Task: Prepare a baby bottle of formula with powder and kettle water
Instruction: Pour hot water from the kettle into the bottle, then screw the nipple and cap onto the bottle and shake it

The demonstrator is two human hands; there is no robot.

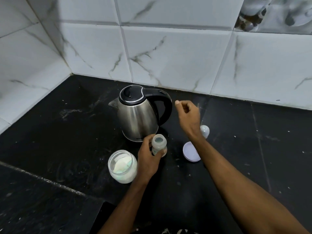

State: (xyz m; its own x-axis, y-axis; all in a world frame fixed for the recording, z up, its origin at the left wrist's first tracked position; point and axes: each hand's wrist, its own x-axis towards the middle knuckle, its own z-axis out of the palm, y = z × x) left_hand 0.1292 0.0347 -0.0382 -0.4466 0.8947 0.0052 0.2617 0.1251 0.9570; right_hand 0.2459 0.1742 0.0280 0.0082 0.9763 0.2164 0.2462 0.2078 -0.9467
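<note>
A steel kettle (139, 115) with a black lid and handle stands on the black counter, spout to the left. In front of it my left hand (148, 157) grips an uncapped translucent baby bottle (159, 143), upright on the counter. To its left sits an open glass jar of white powder (122, 166) with a scoop inside. My right hand (188, 114) hovers just right of the kettle handle, fingers loosely curled, holding nothing. The bottle's teat cap (205, 130) stands behind my right wrist. A pale lilac lid (190, 152) lies flat beside my forearm.
The black stone counter (67, 132) runs into a corner of white marbled wall tiles (168, 56). A raised ledge crosses the near left. White specks dot the surface, and bare counter stretches to the right.
</note>
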